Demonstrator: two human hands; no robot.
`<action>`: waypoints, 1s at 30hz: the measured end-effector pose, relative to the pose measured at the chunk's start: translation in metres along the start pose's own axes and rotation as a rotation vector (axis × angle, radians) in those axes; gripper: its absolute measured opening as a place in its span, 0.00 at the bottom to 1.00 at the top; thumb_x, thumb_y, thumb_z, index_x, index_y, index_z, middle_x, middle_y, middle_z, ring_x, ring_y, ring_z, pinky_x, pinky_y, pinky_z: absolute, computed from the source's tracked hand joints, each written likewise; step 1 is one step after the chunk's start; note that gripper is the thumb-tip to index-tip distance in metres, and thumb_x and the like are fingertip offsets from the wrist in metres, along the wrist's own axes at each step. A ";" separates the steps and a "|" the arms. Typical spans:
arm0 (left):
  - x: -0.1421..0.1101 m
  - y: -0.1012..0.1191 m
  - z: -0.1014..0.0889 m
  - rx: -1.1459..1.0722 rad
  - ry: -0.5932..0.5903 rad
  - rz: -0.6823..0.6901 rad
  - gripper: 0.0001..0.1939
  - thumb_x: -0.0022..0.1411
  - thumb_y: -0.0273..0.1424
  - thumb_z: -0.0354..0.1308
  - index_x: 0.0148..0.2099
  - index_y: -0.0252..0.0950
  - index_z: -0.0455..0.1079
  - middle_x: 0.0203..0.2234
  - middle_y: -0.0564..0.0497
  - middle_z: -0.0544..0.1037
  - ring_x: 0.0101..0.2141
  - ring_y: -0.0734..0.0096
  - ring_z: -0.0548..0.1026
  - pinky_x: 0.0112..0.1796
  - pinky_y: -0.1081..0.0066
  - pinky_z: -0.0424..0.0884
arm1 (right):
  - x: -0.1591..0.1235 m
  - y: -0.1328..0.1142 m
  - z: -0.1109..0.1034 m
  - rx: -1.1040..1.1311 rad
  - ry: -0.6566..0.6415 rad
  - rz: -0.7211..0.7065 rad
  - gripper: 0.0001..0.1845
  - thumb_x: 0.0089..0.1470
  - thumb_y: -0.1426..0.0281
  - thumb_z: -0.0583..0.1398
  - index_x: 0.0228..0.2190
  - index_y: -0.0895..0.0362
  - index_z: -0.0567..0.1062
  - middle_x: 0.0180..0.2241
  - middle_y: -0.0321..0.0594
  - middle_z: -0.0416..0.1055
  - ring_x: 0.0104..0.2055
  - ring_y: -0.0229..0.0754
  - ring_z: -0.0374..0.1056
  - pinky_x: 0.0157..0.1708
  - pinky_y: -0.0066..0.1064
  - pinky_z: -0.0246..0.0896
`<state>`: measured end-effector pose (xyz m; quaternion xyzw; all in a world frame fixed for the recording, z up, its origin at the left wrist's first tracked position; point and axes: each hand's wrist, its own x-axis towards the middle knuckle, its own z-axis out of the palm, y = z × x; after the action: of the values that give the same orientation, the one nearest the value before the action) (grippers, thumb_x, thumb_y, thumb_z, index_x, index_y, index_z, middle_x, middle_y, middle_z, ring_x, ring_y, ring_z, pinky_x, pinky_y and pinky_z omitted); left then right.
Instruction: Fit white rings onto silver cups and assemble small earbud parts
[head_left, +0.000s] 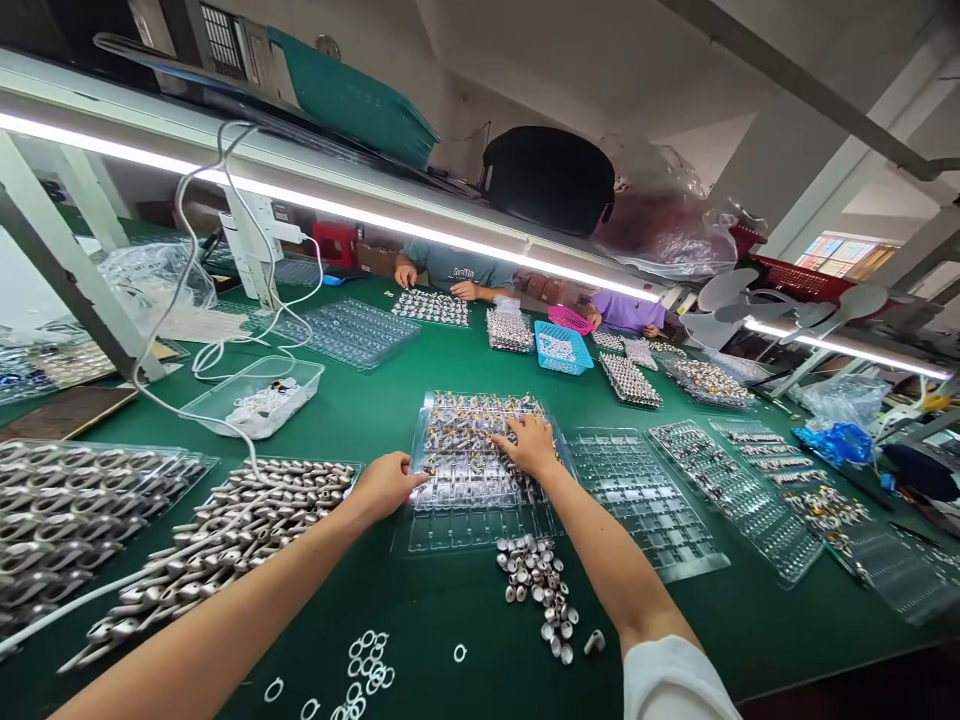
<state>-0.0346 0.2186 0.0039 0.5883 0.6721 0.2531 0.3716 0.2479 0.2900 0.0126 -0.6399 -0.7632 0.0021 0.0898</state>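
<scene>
My left hand (386,487) is at the left edge of a clear plastic blister tray (469,530), thumb and fingers closed on its rim. The tray lies in front of me, its back rows filled with small metal parts with yellow bits (457,430); the near rows show bare plastic. Over the filled rows, my right hand (531,445) rests with fingers apart, touching the small parts; anything under the fingertips is hidden. Just below the tray is a pile of small silvery metal caps (536,580). White rings (367,665) lie scattered nearer to me.
Left stand trays of grey metal loops (247,510) and a clear tub (289,405) with white pieces; a white cable (180,400) crosses there. Flat clear trays (637,490) lie to the right. A blue basket (562,350) stands farther back, near two co-workers across the table.
</scene>
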 end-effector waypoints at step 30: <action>-0.013 0.018 -0.007 -0.100 -0.009 -0.099 0.14 0.57 0.34 0.62 0.43 0.33 0.69 0.30 0.53 0.76 0.24 0.69 0.80 0.25 0.76 0.69 | 0.022 0.014 0.021 -0.009 0.162 -0.165 0.16 0.63 0.63 0.59 0.49 0.57 0.72 0.50 0.44 0.71 0.47 0.44 0.71 0.47 0.43 0.71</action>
<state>-0.0286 0.2101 0.0245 0.5360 0.6854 0.2651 0.4156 0.2548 0.3161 -0.0071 -0.5733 -0.8035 -0.0605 0.1482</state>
